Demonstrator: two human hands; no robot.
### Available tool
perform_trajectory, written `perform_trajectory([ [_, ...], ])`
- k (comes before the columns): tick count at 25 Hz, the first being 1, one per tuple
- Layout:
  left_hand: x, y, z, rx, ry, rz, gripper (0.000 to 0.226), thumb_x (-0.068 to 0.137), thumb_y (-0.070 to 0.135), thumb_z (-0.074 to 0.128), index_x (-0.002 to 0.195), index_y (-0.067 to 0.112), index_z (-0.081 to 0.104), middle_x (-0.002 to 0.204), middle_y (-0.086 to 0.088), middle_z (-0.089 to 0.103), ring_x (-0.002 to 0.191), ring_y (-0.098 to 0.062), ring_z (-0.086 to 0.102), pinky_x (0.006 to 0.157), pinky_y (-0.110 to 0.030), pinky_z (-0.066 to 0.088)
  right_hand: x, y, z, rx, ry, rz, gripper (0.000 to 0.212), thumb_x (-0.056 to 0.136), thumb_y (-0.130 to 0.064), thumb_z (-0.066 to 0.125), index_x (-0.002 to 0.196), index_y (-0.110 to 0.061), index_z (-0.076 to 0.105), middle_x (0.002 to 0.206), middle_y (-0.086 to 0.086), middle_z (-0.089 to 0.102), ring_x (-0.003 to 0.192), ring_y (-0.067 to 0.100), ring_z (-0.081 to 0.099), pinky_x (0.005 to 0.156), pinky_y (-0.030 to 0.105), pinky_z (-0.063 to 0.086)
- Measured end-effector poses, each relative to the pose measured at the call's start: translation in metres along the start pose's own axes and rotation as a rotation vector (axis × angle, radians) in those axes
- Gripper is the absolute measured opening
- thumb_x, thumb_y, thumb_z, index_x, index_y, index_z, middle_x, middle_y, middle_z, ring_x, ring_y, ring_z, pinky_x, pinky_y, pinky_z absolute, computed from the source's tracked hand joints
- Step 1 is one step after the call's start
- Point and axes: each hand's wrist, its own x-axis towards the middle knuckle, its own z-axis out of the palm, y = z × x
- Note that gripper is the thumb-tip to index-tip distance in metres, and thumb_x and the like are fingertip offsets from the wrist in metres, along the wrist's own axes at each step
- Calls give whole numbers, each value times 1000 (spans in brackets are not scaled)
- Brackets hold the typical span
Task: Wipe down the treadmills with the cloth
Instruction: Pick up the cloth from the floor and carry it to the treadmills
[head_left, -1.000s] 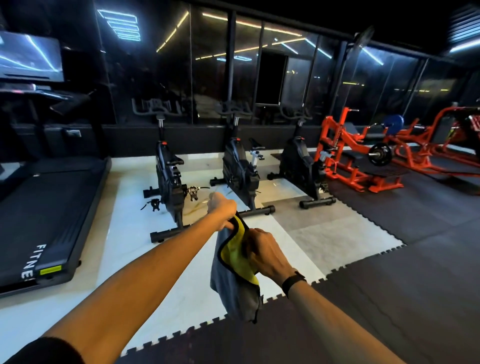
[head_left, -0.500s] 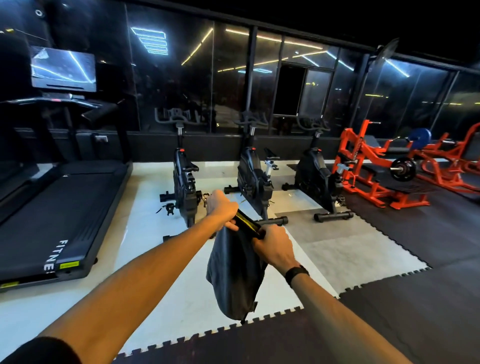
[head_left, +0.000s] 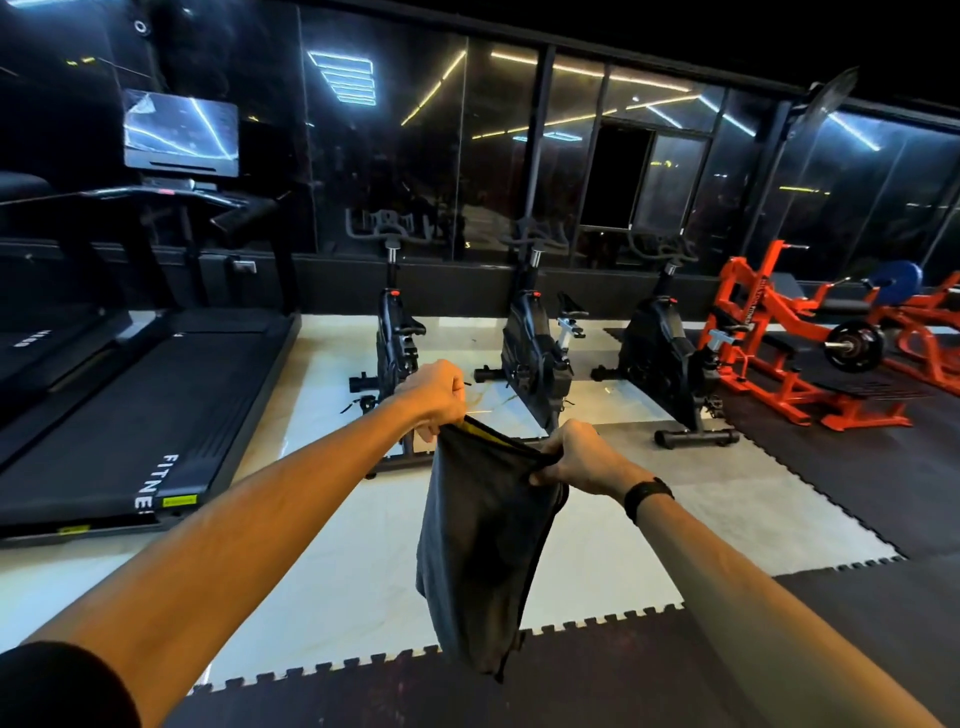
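A dark grey cloth (head_left: 480, 540) with a yellow inner side hangs in front of me, stretched by its top edge. My left hand (head_left: 436, 392) pinches the cloth's upper left corner. My right hand (head_left: 576, 454) grips the upper right corner, with a black band on its wrist. A black treadmill (head_left: 140, 421) with white lettering on its rear end stands at the left, its console screen (head_left: 182, 135) raised behind it. Part of a second treadmill (head_left: 36, 343) shows at the far left edge.
Three black exercise bikes (head_left: 535, 343) stand in a row on the pale floor beyond my hands. Orange weight machines (head_left: 779, 353) fill the right side. Dark interlocking mats (head_left: 857, 467) cover the floor at right and below. Glass walls run along the back.
My hands have moved apart, spreading the cloth so its grey side faces me and the yellow side is nearly hidden. The view has swung left, bringing more of the treadmill in.
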Motion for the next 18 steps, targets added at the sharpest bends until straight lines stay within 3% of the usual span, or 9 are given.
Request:
perform_trajectory([
  [3,-10,-8,3,70,98,-6,23,85,-1,52,73,17,58,69,-8,62,62,-30,71,60,-35,59,1,-7,-1,-20,-66,20,21,76,-11,86,93,-1,79,90,10,73,81,18,63,68,28,54],
  [7,-25,-18,9,57,101,-11,26,92,5,43,75,14,60,68,-9,60,55,-32,70,52,-28,53,-3,-10,10,-52,-121,5,22,76,-11,86,95,-2,80,93,13,75,88,23,67,78,37,56],
  [9,-33,-22,9,25,103,-12,26,93,6,46,79,7,68,70,-11,64,51,-29,67,49,-28,54,-7,-8,20,-30,-119,-8,20,78,-10,85,95,-3,80,92,11,75,87,23,66,77,36,57],
  [12,-49,-26,8,5,104,-5,26,90,5,55,75,13,75,71,-13,71,48,-24,63,48,-28,55,-11,-12,37,-37,-85,-49,17,80,-11,83,94,-2,80,87,9,72,79,18,62,68,33,54],
  [16,-72,-38,-2,9,90,25,32,88,-4,50,76,7,78,45,-1,60,34,-14,55,47,-26,53,-17,-26,52,-25,-29,-83,17,79,-11,84,91,1,79,78,5,63,72,16,56,53,16,39],
  [18,-80,-45,-9,15,85,36,32,87,-7,48,79,1,78,44,-2,57,33,-15,53,42,-19,49,-20,-35,54,2,-11,-106,19,78,-9,84,93,1,78,82,5,62,73,12,54,52,12,36],
])
